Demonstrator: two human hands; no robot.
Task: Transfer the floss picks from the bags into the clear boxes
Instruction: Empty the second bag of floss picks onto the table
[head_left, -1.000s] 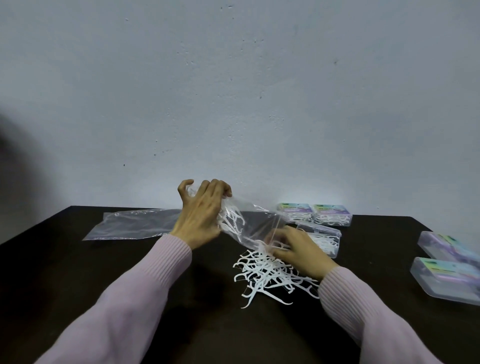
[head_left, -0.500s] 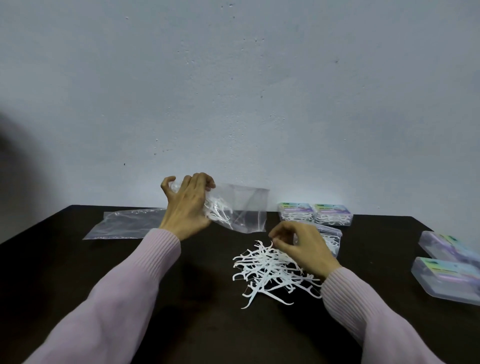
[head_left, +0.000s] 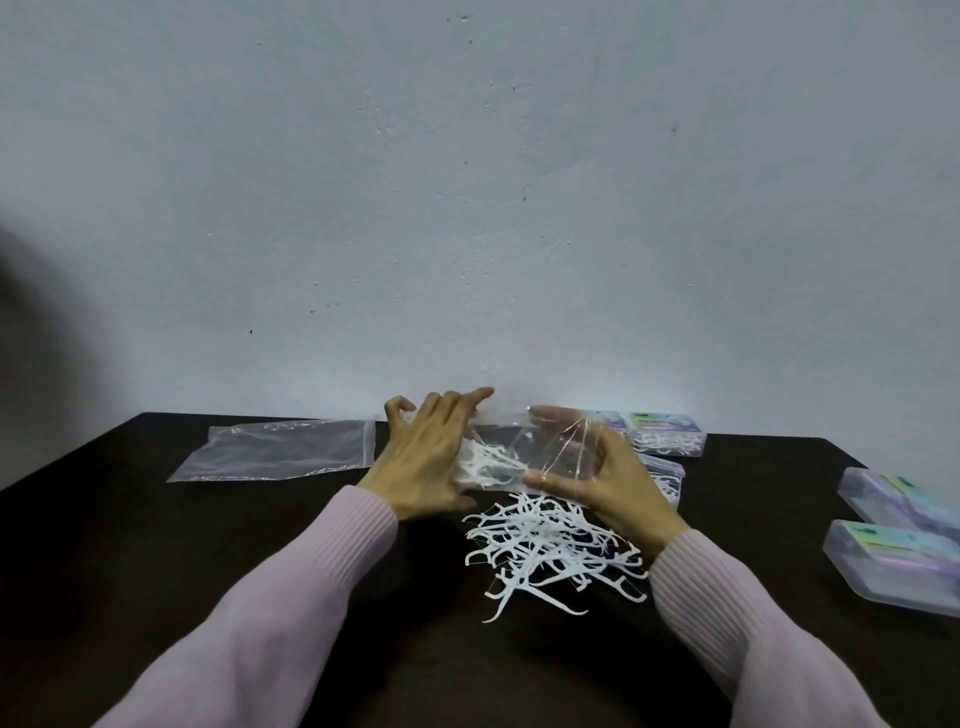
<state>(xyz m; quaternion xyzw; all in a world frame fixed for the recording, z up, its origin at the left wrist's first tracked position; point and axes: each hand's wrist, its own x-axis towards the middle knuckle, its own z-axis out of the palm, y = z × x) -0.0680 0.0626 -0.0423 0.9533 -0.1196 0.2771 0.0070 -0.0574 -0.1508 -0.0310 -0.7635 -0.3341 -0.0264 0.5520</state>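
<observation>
Floss picks (head_left: 488, 465) remain inside clear bag (head_left: 550, 447) gripped by both hands

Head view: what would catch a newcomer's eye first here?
The tangled pile of white floss picks on the dark table, front and centre. Just behind it, the left hand and right hand hold a clear bag with a few picks inside. An empty bag lies flat at left.
</observation>
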